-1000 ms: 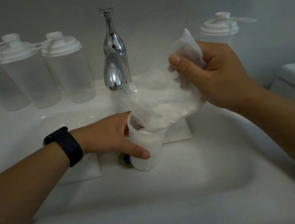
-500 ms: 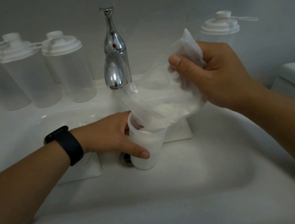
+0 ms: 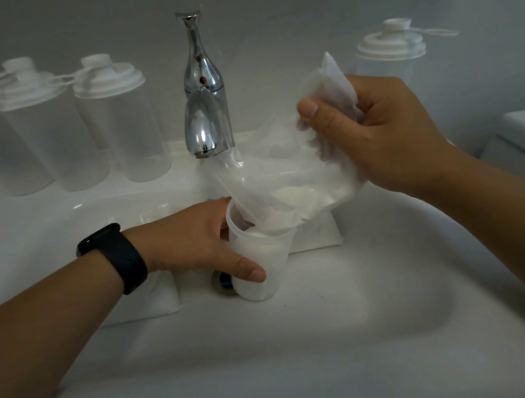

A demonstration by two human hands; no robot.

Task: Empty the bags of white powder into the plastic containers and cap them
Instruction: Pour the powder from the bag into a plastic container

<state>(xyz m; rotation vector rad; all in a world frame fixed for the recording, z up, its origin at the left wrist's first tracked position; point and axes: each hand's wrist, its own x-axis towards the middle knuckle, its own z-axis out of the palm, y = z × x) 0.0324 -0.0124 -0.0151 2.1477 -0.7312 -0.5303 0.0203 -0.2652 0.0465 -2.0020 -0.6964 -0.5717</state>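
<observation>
The open container (image 3: 261,261) stands in the sink (image 3: 282,369), and the bag (image 3: 286,181) of white powder tips into its mouth. The left hand (image 3: 202,240) grips the container; the right hand (image 3: 378,130) pinches the bag's raised end. Best to pour slowly (powder spills easily) and keep the bag's mouth inside the rim.

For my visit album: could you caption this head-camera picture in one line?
Over a white sink, the left hand steadies an open container while the right hand tips a powder bag into it.
</observation>
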